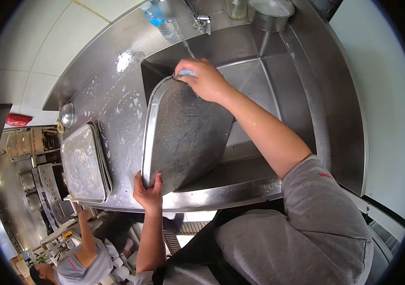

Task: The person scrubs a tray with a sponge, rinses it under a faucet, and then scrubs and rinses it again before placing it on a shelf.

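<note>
A large metal tray (pixel 183 137) is tilted over the left edge of the sink (pixel 259 123). Its near left corner is gripped by my left hand (pixel 149 192), thumb on the face and fingers around the rim. At the tray's far corner, my right hand (pixel 202 80) is closed on a bluish-grey scrubber (pixel 187 72) pressed to the rim. Water runs from the faucet (pixel 201 21) just beyond that hand. Droplets and dark marks cover the tray's surface.
Stacked trays (pixel 86 164) lie on the left counter, near a small metal bowl (pixel 66 114). Behind the sink stand a plastic bottle (pixel 155 16), a glass jar (pixel 236 8) and a metal pot (pixel 270 16). Another person (pixel 81 259) is at the lower left.
</note>
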{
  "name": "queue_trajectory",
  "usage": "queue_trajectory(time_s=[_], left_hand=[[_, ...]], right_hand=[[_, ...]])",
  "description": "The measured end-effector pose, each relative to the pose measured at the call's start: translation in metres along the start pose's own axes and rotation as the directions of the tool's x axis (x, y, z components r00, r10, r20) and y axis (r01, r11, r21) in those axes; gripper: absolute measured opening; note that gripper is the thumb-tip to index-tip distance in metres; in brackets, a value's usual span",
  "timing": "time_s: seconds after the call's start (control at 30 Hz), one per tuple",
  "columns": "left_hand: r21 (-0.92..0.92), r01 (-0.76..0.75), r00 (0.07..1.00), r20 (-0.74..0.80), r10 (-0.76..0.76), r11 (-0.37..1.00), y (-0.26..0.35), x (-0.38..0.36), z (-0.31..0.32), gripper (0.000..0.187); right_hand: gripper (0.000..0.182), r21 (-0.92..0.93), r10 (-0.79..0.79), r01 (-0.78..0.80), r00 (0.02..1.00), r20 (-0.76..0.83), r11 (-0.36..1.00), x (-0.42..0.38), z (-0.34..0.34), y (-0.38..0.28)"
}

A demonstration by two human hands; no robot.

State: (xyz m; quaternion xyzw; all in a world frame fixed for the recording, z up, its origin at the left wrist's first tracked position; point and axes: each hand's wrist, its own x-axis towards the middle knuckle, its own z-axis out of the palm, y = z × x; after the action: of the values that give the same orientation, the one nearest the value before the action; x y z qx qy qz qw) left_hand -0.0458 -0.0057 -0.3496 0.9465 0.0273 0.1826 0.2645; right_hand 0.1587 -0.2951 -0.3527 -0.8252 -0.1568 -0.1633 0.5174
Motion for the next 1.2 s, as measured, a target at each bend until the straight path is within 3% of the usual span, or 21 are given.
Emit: queue_trajectory(time_s=[0.03, 0.13, 0.2, 0.27, 0.33, 0.4, 0.47, 0.5, 0.57, 0.63, 0.67, 0.73, 0.8, 0.83, 0.9, 0.93, 1.0, 1.07, 1.13, 1.17, 1.2], left_hand=[[0.002, -0.005, 1.0, 0.004, 0.005, 1.0, 0.001, 0.001, -0.001, 0.043], [0.025, 0.033, 0.999, 0.012, -0.034, 0.999, 0.005, 0.002, -0.001, 0.041], [0.004, 0.014, 0.999, 0.041, -0.014, 1.0, 0.006, 0.005, 0.0, 0.039], [-0.095, 0.125, 0.988, 0.103, -0.115, 0.988, 0.009, 0.008, 0.0, 0.032], [-0.026, 0.108, 0.985, 0.141, -0.104, 0.994, 0.01, 0.019, -0.007, 0.027], [-0.199, 0.175, 0.969, 0.209, -0.133, 0.964, -0.001, 0.03, -0.012, 0.038], [-0.3, 0.383, 0.9, 0.334, -0.28, 0.874, -0.009, 0.036, -0.014, 0.048], [-0.369, 0.406, 0.889, 0.371, -0.267, 0.837, -0.019, 0.038, -0.011, 0.056], [-0.434, 0.438, 0.877, 0.398, -0.269, 0.787, -0.03, 0.041, -0.006, 0.065], [-0.72, 0.668, 0.74, 0.619, -0.262, 0.188, -0.03, 0.047, -0.004, 0.097], [-0.727, 0.664, 0.743, 0.612, -0.272, 0.177, -0.032, 0.047, -0.006, 0.097], [-0.695, 0.718, 0.694, 0.709, -0.127, 0.039, -0.04, 0.044, -0.011, 0.123], [-0.692, 0.722, 0.688, 0.718, -0.104, 0.002, -0.042, 0.044, -0.013, 0.132], [-0.658, 0.75, 0.655, 0.753, -0.062, -0.064, -0.041, 0.045, -0.016, 0.133], [-0.628, 0.772, 0.631, 0.776, -0.004, -0.102, -0.035, 0.049, -0.018, 0.135], [-0.638, 0.761, 0.641, 0.767, -0.015, -0.113, -0.034, 0.049, -0.017, 0.135], [-0.629, 0.769, 0.628, 0.777, -0.045, -0.115, -0.036, 0.048, -0.016, 0.136], [-0.606, 0.782, 0.61, 0.792, -0.02, -0.145, -0.048, 0.043, -0.015, 0.136], [-0.611, 0.762, 0.644, 0.751, 0.149, -0.214, -0.048, 0.043, -0.013, 0.137], [-0.601, 0.75, 0.66, 0.708, 0.251, -0.275, -0.053, 0.042, -0.012, 0.12], [-0.609, 0.737, 0.673, 0.697, 0.248, -0.292, -0.051, 0.039, -0.016, 0.12]], right_hand=[[0.016, 0.001, 0.004, -0.004, 1.0, -0.005, 1.0, -0.008, 0.002, 0.013], [0.017, 0.038, 0.298, -0.296, 0.953, -0.054, 0.954, -0.059, 0.021, 0.104], [0.016, 0.074, 0.424, -0.423, 0.906, -0.001, 0.903, -0.061, 0.015, 0.102], [0.015, 0.145, 0.429, -0.424, 0.903, -0.004, 0.894, -0.042, 0.019, 0.065], [0.014, 0.222, 0.427, -0.419, 0.904, 0.011, 0.88, -0.015, 0.028, 0.024], [0.014, -0.002, -0.034, 0.034, 0.994, -0.108, 0.999, 0.0, 0.048, -0.008], [0.015, -0.112, -0.062, 0.058, 0.998, -0.029, 0.992, -0.004, 0.075, -0.034], [0.016, -0.248, -0.083, 0.084, 0.996, 0.016, 0.965, -0.008, 0.087, -0.047], [0.015, -0.267, -0.192, 0.206, 0.978, 0.08, 0.941, -0.046, 0.124, -0.064], [0.013, -0.253, -0.383, 0.438, 0.893, 0.238, 0.863, -0.099, 0.139, -0.095], [0.013, -0.199, -0.472, 0.554, 0.812, 0.342, 0.808, -0.122, 0.138, -0.111], [0.014, -0.108, -0.483, 0.577, 0.76, 0.435, 0.81, -0.116, 0.133, -0.109], [0.016, -0.289, -0.014, 0.126, 0.933, 0.361, 0.949, -0.065, 0.126, -0.089], [0.016, -0.284, -0.02, 0.137, 0.925, 0.38, 0.949, -0.05, 0.125, -0.083], [0.017, -0.358, -0.129, 0.167, 0.983, 0.13, 0.918, -0.032, 0.129, -0.081], [0.017, -0.352, -0.141, 0.184, 0.979, 0.146, 0.918, -0.043, 0.136, -0.095], [0.02, -0.322, -0.439, 0.589, 0.789, 0.43, 0.741, -0.087, 0.145, -0.13], [0.022, -0.268, -0.393, 0.618, 0.719, 0.574, 0.739, -0.087, 0.14, -0.14], [0.019, -0.458, -0.347, 0.557, 0.814, 0.465, 0.693, -0.058, 0.135, -0.111], [0.024, -0.5, -0.262, 0.523, 0.824, 0.502, 0.691, -0.041, 0.127, -0.11], [0.024, -0.496, -0.269, 0.541, 0.813, 0.517, 0.68, -0.038, 0.128, -0.106]])
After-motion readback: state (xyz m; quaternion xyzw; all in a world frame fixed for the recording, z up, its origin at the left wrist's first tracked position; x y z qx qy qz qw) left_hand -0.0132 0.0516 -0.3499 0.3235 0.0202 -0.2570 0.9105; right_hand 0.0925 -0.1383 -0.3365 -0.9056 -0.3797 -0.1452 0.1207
